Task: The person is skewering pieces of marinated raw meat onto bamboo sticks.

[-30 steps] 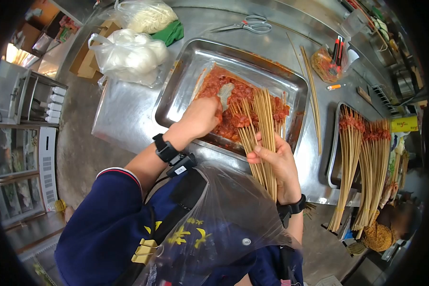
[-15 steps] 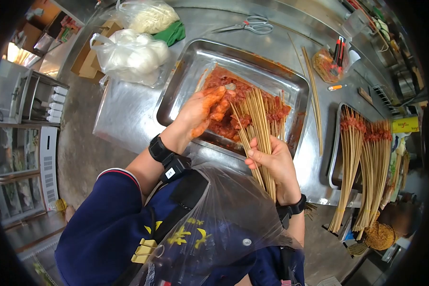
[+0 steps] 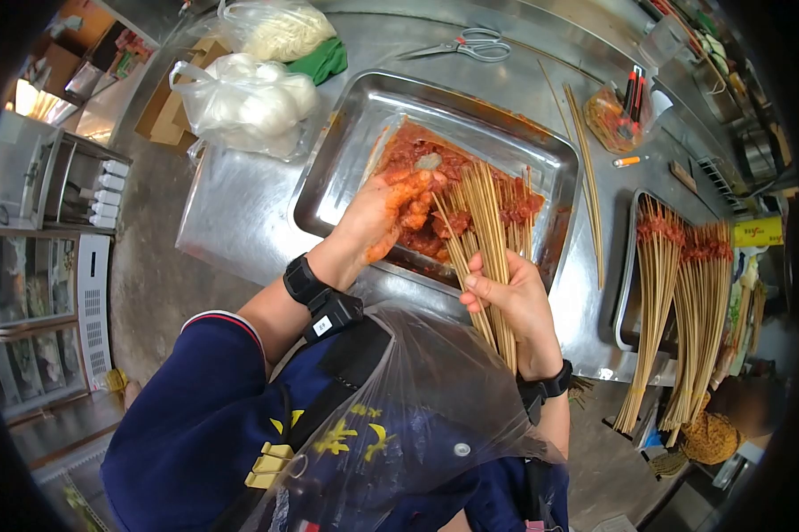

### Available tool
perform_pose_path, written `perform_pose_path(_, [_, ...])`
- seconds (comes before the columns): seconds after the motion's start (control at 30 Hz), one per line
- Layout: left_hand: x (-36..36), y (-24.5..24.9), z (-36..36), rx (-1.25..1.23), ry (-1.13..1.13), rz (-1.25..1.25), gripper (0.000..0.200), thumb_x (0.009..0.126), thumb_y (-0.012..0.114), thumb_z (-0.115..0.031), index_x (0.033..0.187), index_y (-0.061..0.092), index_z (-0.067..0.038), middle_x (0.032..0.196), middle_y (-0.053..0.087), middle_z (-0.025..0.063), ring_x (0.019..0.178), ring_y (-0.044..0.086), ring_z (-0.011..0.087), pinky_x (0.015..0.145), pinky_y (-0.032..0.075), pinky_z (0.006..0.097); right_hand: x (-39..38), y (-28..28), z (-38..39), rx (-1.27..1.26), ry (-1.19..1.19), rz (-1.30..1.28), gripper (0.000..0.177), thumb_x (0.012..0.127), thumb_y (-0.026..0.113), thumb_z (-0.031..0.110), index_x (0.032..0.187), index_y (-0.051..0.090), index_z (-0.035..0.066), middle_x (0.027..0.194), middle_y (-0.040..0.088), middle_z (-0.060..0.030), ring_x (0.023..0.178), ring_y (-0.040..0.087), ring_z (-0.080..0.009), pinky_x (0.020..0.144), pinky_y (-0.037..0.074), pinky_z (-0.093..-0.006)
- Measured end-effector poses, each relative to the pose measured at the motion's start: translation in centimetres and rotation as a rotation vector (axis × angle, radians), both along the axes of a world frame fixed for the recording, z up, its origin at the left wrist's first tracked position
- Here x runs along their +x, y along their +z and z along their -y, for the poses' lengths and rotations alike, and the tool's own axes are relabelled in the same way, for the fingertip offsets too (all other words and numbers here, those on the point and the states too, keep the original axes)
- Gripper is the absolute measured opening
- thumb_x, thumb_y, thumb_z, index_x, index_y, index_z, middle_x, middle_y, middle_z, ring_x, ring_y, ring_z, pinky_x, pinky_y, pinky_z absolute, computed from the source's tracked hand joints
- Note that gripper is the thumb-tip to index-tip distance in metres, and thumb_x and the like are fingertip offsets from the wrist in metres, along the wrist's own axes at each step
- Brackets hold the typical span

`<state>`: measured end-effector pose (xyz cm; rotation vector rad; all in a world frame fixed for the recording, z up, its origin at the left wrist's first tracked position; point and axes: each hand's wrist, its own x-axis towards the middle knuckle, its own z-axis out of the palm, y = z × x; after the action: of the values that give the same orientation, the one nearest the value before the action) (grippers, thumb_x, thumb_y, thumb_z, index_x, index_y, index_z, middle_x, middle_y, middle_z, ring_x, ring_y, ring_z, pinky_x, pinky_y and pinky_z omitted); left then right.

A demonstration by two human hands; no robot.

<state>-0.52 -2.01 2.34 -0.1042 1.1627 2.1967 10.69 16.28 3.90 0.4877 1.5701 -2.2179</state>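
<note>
My right hand (image 3: 510, 297) is closed round a bundle of bamboo skewers (image 3: 486, 222), its thumb lying across them. Their upper ends reach over a steel tray (image 3: 333, 182) of red marinated meat (image 3: 417, 142). Chunks of meat are threaded on some of the skewers. My left hand (image 3: 391, 208), coated in red marinade, has its fingers curled together over the meat, close to the skewer tips. What lies inside those fingers is hidden. A small greyish piece (image 3: 429, 162) shows just beyond its fingertips.
Loose skewers (image 3: 587, 177) and scissors (image 3: 475, 44) lie on the steel table. To the right, a second tray (image 3: 627, 301) holds bundles of finished meat skewers (image 3: 657, 293), handles over its edge. White items in a plastic bag (image 3: 249, 102) sit at the upper left.
My left hand has shifted slightly right and down, closer to the skewers in my right hand. The right hand keeps its hold, almost unmoved.
</note>
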Motion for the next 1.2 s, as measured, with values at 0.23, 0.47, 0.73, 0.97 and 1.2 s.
perform_pose_path(0.23, [0.6, -0.4, 0.1, 0.075, -0.013, 0.027, 0.023, 0.088, 0.054, -0.017, 0.099, 0.059, 0.003, 0.074, 0.057, 0.0027, 0.060, 0.051, 0.0071, 0.049, 0.040, 0.0193, 0.1, -0.4, -0.1, -0.011, -0.007, -0.022, 0.016, 0.081, 0.058, 0.000, 0.095, 0.052, 0.001, 0.078, 0.057, -0.0052, 0.063, 0.061, -0.0136, 0.054, 0.050, -0.0229])
perform_pose_path(0.47, [2.0, -0.5, -0.4, 0.016, -0.113, 0.048, 0.023, 0.087, 0.055, -0.017, 0.100, 0.060, 0.002, 0.084, 0.061, 0.0046, 0.064, 0.054, 0.0063, 0.052, 0.040, 0.0178, 0.1, -0.3, -0.1, -0.017, -0.012, -0.028, 0.017, 0.081, 0.058, 0.001, 0.097, 0.051, 0.001, 0.078, 0.057, -0.0049, 0.065, 0.061, -0.0141, 0.055, 0.051, -0.0234])
perform_pose_path(0.73, [2.2, -0.7, -0.6, -0.096, -0.170, -0.025, 0.023, 0.086, 0.056, -0.018, 0.100, 0.060, 0.001, 0.090, 0.063, 0.0062, 0.066, 0.054, 0.0062, 0.052, 0.039, 0.0180, 0.4, 0.3, 0.4, 0.062, -0.078, -0.058, 0.019, 0.080, 0.060, 0.000, 0.097, 0.053, 0.000, 0.079, 0.058, -0.0037, 0.067, 0.061, -0.0132, 0.058, 0.050, -0.0234])
perform_pose_path(0.97, [2.1, -0.9, -0.2, -0.108, -0.161, -0.029, 0.021, 0.085, 0.059, -0.018, 0.096, 0.059, 0.000, 0.082, 0.061, 0.0031, 0.062, 0.052, 0.0060, 0.051, 0.038, 0.0177, 0.6, 0.6, 0.3, 0.167, -0.042, -0.136, 0.019, 0.080, 0.060, 0.002, 0.098, 0.055, 0.000, 0.084, 0.059, -0.0043, 0.071, 0.060, -0.0122, 0.065, 0.050, -0.0230])
perform_pose_path(1.2, [1.6, -2.0, -0.7, -0.326, -0.064, -0.149, 0.013, 0.083, 0.058, -0.011, 0.093, 0.059, -0.003, 0.080, 0.058, 0.0015, 0.062, 0.050, 0.0061, 0.053, 0.039, 0.0192, 0.3, 1.5, 0.2, -0.056, -0.007, -0.025, 0.018, 0.087, 0.051, 0.009, 0.101, 0.053, -0.002, 0.091, 0.061, -0.0130, 0.079, 0.063, -0.0181, 0.069, 0.052, -0.0272])
